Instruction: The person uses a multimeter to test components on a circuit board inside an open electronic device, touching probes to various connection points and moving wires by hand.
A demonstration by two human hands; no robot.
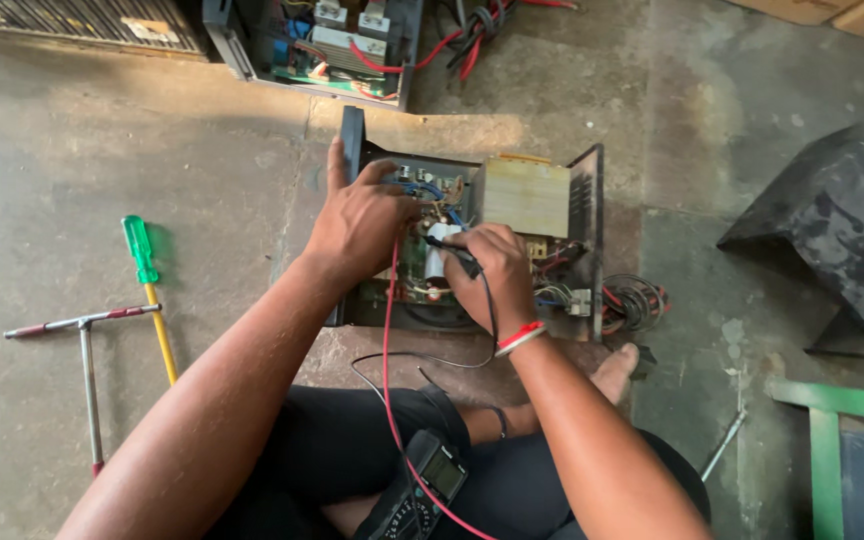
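- While both hands work inside the open black metal electronics case (584,215) on the concrete floor (72,180), the left hand (360,225) rests curled on its wiring, its grip hidden;
- right hand (497,275) pinches a black test probe (455,252) against the green circuit board (414,262);
- red lead (386,350) and black lead (422,358) run down to the dark multimeter (422,490) on the lap;
- green-handled screwdriver (147,290) and T-shaped metal wrench (84,350) lie well apart, leftward.

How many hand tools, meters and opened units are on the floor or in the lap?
Screwdriver: 1
T-wrench: 1
Meter: 1
Opened units: 2
Total: 5
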